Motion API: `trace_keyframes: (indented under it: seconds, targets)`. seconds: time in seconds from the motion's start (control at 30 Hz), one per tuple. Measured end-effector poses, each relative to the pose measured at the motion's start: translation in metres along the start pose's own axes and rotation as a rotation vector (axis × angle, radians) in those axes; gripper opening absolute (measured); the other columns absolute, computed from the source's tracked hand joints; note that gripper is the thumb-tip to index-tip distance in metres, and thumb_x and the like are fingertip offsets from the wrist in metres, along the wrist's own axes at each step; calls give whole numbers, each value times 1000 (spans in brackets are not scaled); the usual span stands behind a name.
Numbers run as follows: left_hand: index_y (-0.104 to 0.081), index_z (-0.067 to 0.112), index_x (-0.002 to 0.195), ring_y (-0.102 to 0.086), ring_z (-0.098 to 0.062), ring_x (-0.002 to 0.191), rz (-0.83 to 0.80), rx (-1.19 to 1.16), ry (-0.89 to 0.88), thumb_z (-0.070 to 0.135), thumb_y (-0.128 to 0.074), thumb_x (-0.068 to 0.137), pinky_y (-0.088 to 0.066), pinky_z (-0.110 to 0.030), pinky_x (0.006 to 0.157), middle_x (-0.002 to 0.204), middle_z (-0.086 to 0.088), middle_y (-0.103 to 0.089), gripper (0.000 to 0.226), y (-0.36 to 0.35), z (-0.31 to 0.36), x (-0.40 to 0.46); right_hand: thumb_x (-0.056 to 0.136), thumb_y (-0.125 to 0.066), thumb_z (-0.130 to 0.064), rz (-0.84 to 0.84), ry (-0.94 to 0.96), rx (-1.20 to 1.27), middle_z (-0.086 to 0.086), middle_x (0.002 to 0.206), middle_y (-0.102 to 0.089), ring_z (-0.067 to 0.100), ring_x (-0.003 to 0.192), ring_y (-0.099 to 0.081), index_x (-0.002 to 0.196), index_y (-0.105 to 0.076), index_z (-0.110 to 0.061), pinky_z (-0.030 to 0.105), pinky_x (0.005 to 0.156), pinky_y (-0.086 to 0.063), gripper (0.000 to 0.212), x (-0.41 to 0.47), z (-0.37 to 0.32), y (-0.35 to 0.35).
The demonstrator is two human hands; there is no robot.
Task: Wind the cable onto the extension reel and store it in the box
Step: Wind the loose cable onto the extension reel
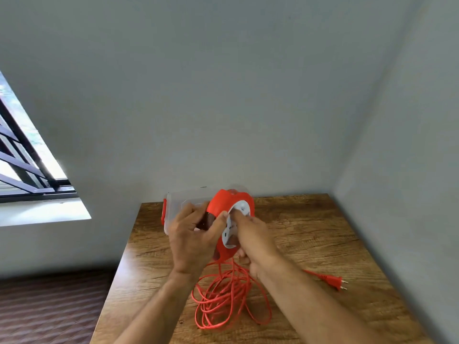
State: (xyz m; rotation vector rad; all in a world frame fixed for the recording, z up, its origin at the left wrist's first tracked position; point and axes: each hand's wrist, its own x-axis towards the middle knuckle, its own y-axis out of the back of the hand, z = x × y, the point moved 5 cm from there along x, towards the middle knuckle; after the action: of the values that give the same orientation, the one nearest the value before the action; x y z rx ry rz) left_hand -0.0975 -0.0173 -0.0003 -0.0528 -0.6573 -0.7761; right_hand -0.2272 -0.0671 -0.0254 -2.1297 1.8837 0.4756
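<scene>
Reel upright — socket face toward camera

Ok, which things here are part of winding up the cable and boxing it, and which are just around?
Part of the job:
- orange plastic extension reel with white socket face, held in the left hand and right hand
- loose orange cable with its plug
- clear plastic box with an orange latch

Just around:
- brown wooden table
- barred window

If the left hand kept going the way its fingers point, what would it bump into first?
Probably the clear box just behind the reel that the left hand grips; depth is hard to judge from one view.
</scene>
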Motion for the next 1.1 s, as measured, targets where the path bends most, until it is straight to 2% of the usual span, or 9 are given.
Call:
trace_keyframes:
  seconds: [0.07, 0.17, 0.3, 0.37, 0.53, 0.63, 0.77, 0.97, 1.1]
  targets:
    - [-65, 11, 59, -50, -10, 56, 2, -13, -56, 34, -74, 78, -38, -11, 52, 60, -2, -50, 31, 4, 2, 0, 96, -57, -47, -57, -131, 165, 8, 71, -70, 7, 34, -35, 102, -63, -15, 16, 34, -24, 33, -4, 1, 1]
    - [-53, 5, 54, -40, -6, 52, 25, -99, 123, 44, -73, 75, -36, -19, 52, 57, -2, -44, 49, 11, -11, 13, 98, -60, -34, -175, -14, 98, 8, 83, -77, 8, 33, -39, 116, -59, -16, 17, 33, -28, 26, -15, -13, 10]
    - [-55, -11, 64, -43, -24, 54, -10, -207, 278, 50, -74, 74, -37, -38, 52, 56, -23, -48, 65, 16, -20, 28, 91, -64, -21, 120, 928, -915, -7, 112, -66, 13, 68, -67, 130, -50, -35, 36, 59, -58, 44, -22, -41, 37]
    - [-65, -12, 70, -55, -36, 53, -55, -188, 299, 48, -75, 75, -48, -48, 52, 66, -34, -61, 60, 18, -17, 35, 85, -58, -11, -7, 1311, -1270, 4, 135, -52, 23, 81, -68, 139, -41, -41, 38, 57, -59, 64, -21, -38, 34]
    - [-78, -1, 74, -71, -43, 63, -320, -27, 376, 36, -78, 87, -58, -49, 62, 74, -32, -73, 40, 12, -16, 48, 84, -57, -2, -280, 1715, -1526, 20, 136, -53, 33, 87, -64, 144, -32, -43, 38, 54, -56, 77, -13, -41, 30]
    - [-84, 11, 78, -79, -34, 68, -475, 23, 417, 32, -77, 90, -65, -47, 71, 73, -14, -81, 25, 5, -14, 51, 83, -72, -9, -312, 1732, -1621, 23, 132, -55, 31, 69, -64, 145, -30, -44, 36, 47, -54, 82, -9, -44, 24]
    - [-84, 21, 80, -80, -16, 66, -535, 77, 380, 34, -77, 90, -67, -38, 73, 74, -1, -82, 18, -4, -13, 52, 95, -62, -30, -364, 1602, -1856, 25, 133, -52, 28, 54, -60, 146, -20, -45, 34, 44, -53, 68, -3, -39, 13]
    - [-80, 20, 67, -76, -24, 61, -359, 61, 312, 34, -79, 88, -64, -44, 64, 68, -3, -78, 25, -7, -12, 49, 74, -84, -39, -160, 1697, -1720, 22, 107, -68, 29, 49, -63, 134, -55, -39, 31, 37, -48, 66, 2, -39, 12]
    - [-59, 10, 53, -50, -13, 48, -146, 41, 273, 36, -80, 80, -44, -37, 54, 54, 3, -53, 43, -5, -15, 40, 82, -65, -55, 28, 1030, -1278, 5, 118, -70, 26, 96, -68, 145, -42, -43, 34, 74, -55, 69, 5, -49, 16]
